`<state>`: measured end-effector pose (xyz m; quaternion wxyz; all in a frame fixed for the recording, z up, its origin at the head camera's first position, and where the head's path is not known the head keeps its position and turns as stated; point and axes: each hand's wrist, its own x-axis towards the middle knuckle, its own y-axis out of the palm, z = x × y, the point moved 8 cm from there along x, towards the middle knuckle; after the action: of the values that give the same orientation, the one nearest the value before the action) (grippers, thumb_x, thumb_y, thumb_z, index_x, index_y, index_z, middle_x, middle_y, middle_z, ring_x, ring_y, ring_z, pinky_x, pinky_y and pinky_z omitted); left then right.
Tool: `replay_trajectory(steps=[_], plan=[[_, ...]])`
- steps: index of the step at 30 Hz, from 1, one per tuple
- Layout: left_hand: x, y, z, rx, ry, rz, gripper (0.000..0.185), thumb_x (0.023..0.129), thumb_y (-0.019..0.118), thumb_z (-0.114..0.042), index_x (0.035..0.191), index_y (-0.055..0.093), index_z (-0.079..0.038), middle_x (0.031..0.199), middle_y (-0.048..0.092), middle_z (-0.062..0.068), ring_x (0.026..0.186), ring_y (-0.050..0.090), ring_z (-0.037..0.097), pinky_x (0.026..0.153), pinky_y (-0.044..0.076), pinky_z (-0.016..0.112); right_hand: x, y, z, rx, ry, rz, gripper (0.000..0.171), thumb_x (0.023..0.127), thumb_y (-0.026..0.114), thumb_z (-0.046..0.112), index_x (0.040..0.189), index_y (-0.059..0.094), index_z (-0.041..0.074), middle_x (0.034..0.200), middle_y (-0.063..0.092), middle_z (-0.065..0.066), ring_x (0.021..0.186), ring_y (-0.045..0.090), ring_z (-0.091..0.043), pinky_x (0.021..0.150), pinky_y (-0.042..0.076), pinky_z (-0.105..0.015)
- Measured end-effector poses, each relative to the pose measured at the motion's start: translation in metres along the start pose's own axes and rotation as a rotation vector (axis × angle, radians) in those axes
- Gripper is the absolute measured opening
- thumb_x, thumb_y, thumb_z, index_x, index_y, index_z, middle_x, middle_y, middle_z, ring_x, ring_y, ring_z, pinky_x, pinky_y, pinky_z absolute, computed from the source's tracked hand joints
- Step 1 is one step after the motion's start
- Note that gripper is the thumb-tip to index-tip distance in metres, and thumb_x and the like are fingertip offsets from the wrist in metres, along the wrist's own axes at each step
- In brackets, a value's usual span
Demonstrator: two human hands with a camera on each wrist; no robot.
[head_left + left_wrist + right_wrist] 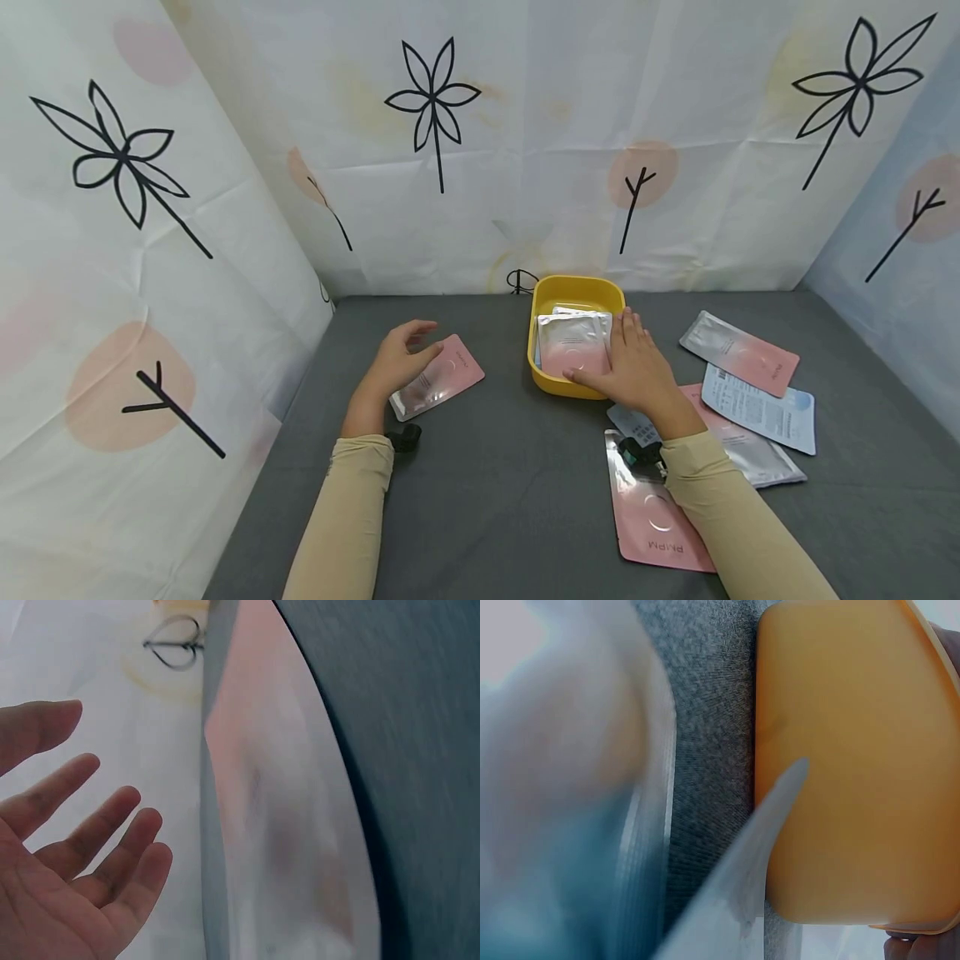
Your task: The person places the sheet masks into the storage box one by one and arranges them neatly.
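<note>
Resting flat-fingered on sachets in the yellow tub, right hand; left hand hovers spread over a pink sachet.

- A pink and silver packet stands leaning in the yellow tub. It is right under the right hand's fingers.
- More silver packets sit behind it in the tub, maybe two; it is hard to count them.
- Another pink packet lies flat on the gray cloth, partly under the left hand.
</note>
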<state>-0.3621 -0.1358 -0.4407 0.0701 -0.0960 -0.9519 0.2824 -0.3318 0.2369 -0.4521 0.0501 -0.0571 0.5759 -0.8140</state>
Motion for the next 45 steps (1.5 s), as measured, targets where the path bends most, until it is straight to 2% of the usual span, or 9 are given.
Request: replay_trajectory(steps=[13, 19, 25, 32, 39, 45], plan=[[-0.004, -0.010, 0.019, 0.200, -0.052, -0.005, 0.059, 0.102, 0.070, -0.022, 0.154, 0.052, 0.001, 0.155, 0.051, 0.025, 0.146, 0.047, 0.047, 0.119, 0.042, 0.063, -0.001, 0.000, 0.000, 0.001, -0.001, 0.013, 0.132, 0.090, 0.055, 0.084, 0.166, 0.001, -0.010, 0.176, -0.006, -0.029, 0.164, 0.001, -0.048, 0.132, 0.009, -0.063], [-0.005, -0.008, 0.031, 0.258, -0.150, 0.052, 0.069, 0.091, 0.080, -0.021, 0.153, 0.054, -0.004, 0.160, 0.046, 0.026, 0.149, 0.041, 0.049, 0.117, 0.041, 0.067, -0.001, 0.000, 0.000, 0.004, -0.001, 0.011, 0.132, 0.090, 0.056, 0.083, 0.166, 0.001, -0.009, 0.176, -0.006, -0.029, 0.164, 0.002, -0.048, 0.132, 0.009, -0.063], [-0.005, -0.003, 0.037, 0.309, -0.194, 0.073, 0.062, 0.088, 0.083, -0.022, 0.146, 0.063, -0.008, 0.156, 0.049, 0.025, 0.145, 0.039, 0.048, 0.114, 0.043, 0.068, -0.001, 0.000, 0.000, 0.005, -0.003, 0.011, 0.131, 0.090, 0.057, 0.082, 0.166, 0.001, -0.010, 0.176, -0.006, -0.029, 0.164, 0.001, -0.048, 0.132, 0.009, -0.063], [-0.005, -0.002, 0.032, 0.342, -0.170, 0.074, 0.053, 0.087, 0.083, -0.022, 0.137, 0.069, -0.009, 0.147, 0.054, 0.025, 0.134, 0.045, 0.044, 0.108, 0.047, 0.064, -0.002, 0.000, 0.000, 0.007, -0.003, 0.009, 0.131, 0.091, 0.057, 0.082, 0.166, 0.001, -0.010, 0.176, -0.006, -0.029, 0.164, 0.002, -0.048, 0.132, 0.009, -0.063], [-0.006, 0.000, 0.028, 0.320, -0.140, 0.089, 0.044, 0.089, 0.081, -0.015, 0.130, 0.071, -0.005, 0.139, 0.062, 0.023, 0.130, 0.055, 0.042, 0.106, 0.051, 0.060, -0.001, 0.000, 0.000, 0.011, 0.002, 0.008, 0.133, 0.089, 0.055, 0.085, 0.166, 0.001, -0.009, 0.176, -0.007, -0.029, 0.164, 0.002, -0.048, 0.132, 0.009, -0.063], [-0.006, 0.003, 0.023, 0.293, -0.132, 0.105, 0.045, 0.088, 0.085, -0.010, 0.129, 0.070, -0.002, 0.134, 0.067, 0.022, 0.123, 0.063, 0.038, 0.103, 0.055, 0.054, -0.002, -0.001, 0.001, 0.016, 0.002, 0.005, 0.132, 0.090, 0.055, 0.084, 0.166, 0.002, -0.010, 0.176, -0.006, -0.029, 0.164, 0.002, -0.049, 0.132, 0.009, -0.063]])
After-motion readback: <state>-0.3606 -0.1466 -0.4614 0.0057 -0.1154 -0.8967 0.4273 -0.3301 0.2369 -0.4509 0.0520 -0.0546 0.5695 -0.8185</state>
